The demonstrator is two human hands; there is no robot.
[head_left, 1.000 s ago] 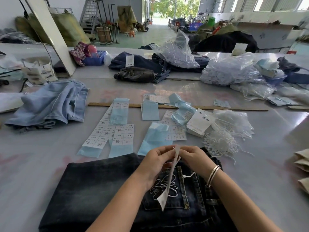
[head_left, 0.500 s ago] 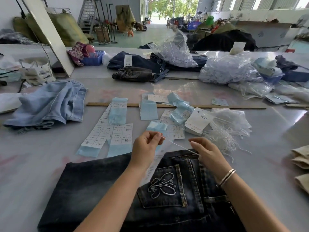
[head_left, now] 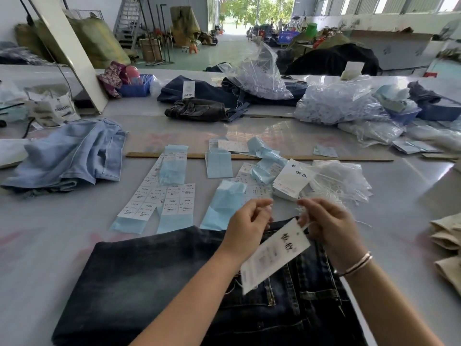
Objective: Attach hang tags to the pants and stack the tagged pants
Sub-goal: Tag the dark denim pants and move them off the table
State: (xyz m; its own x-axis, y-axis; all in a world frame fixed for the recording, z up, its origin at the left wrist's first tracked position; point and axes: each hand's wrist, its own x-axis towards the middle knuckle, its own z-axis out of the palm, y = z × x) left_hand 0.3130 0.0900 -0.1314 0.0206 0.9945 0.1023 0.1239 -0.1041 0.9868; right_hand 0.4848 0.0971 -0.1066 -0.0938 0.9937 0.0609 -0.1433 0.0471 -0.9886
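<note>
Both hands (head_left: pixel 287 221) lifted one hang tag (head_left: pixel 274 255) above one jeans (head_left: pixel 154 290).

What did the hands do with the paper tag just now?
Both hands rose off the dark jeans and parted. The hang tag now dangles flat below the right hand, face showing. The left hand pinches something too small to tell. The jeans and label sheets stayed put.

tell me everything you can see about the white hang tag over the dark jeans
The hang tag is a long white card, paper by its look, with dark handwritten-style characters near its top and blurred small print below. It hangs tilted, upper end toward the right hand, lower end down-left, above the dark jeans. White string at its top runs into the right hand's fingers. The left hand is close beside it; contact there is unclear.
</note>
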